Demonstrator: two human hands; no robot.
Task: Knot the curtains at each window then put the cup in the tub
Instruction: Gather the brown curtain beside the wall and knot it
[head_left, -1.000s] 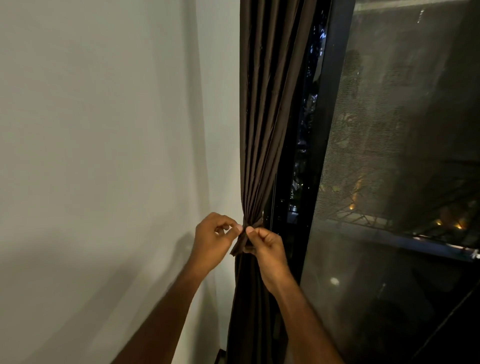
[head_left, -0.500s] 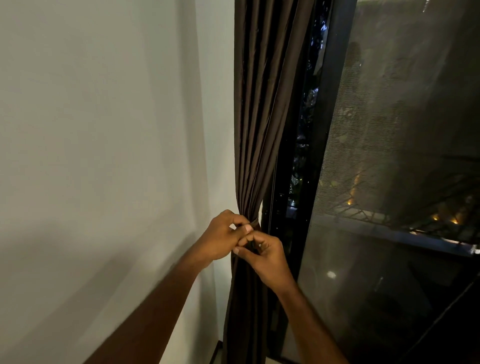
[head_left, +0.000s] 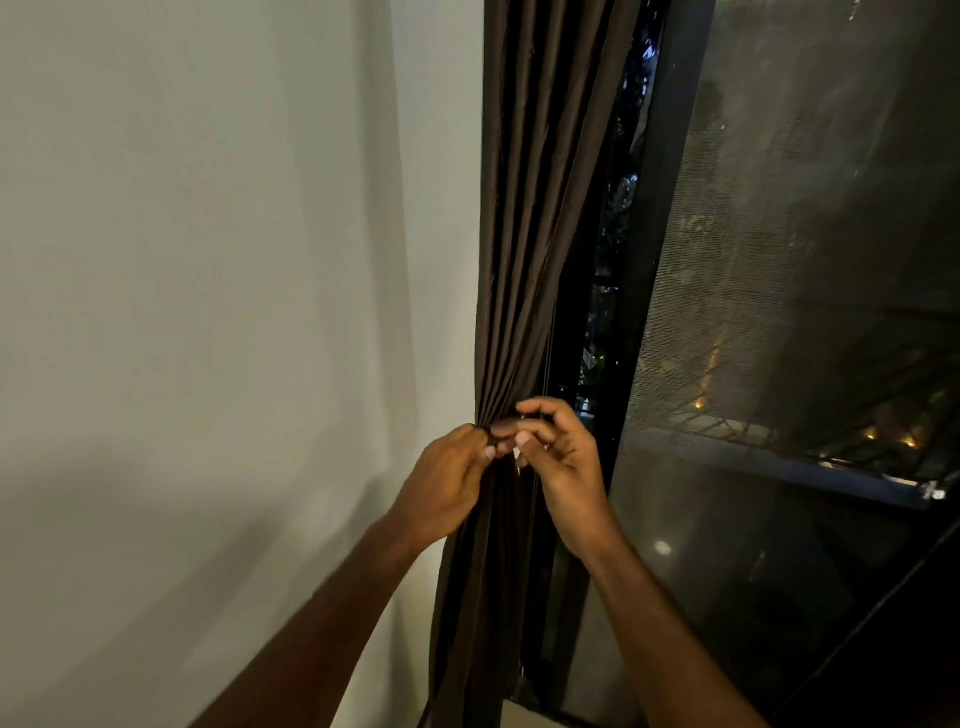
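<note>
A dark brown curtain (head_left: 524, 208) hangs gathered in pleats between the pale wall and the window frame. It is cinched at about mid-height, where both hands meet. My left hand (head_left: 447, 483) pinches the gathered fabric from the left side. My right hand (head_left: 561, 462) grips the same spot from the right, its fingers curled around a thin band of the curtain. Below the hands the curtain (head_left: 478, 597) falls loose toward the floor. No cup or tub is in view.
A plain pale wall (head_left: 208, 312) fills the left half. A black window frame (head_left: 660, 234) stands just right of the curtain, with a dark mesh screen (head_left: 805, 260) and night lights beyond. A light floor strip (head_left: 524, 717) shows at the bottom.
The hands have closed in on the cinched spot and shifted slightly up. The right hand's fingers have come over the top of the gather; the left thumb and fingers have tucked in against it.
</note>
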